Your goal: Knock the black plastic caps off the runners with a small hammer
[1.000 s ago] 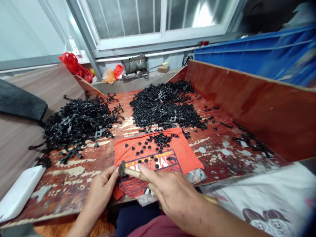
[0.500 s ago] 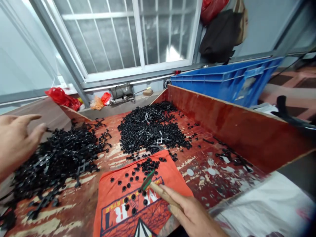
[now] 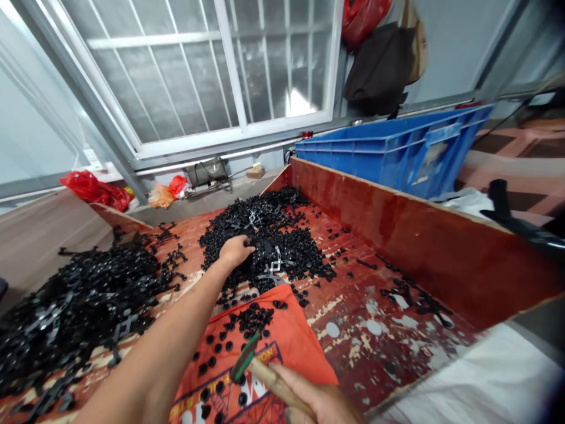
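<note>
My left hand [image 3: 235, 251] reaches into the middle pile of small black parts [image 3: 282, 235]. Its fingers are curled together at the pile, and whatever they hold is hidden. In my right hand [image 3: 320, 397] is the wooden handle of a small hoe-like tool [image 3: 269, 377]. The tool's dark, green-edged blade sits crosswise at the handle's end, above an orange printed cloth [image 3: 304, 341]. Several loose round black pieces [image 3: 256, 318] lie on the cloth, near the blade.
A second heap of black branched parts [image 3: 88, 294] lies at left on the worn red board [image 3: 344, 353]. A red wooden side wall [image 3: 397, 218] runs along the right, with a blue crate [image 3: 375, 159] behind it. White sheeting [image 3: 477, 383] covers the lower right.
My left hand has swung from the far left, open in the air, to the middle pile, its fingers now curled. My right hand still holds the tool over the cloth. The view has shifted slightly.
</note>
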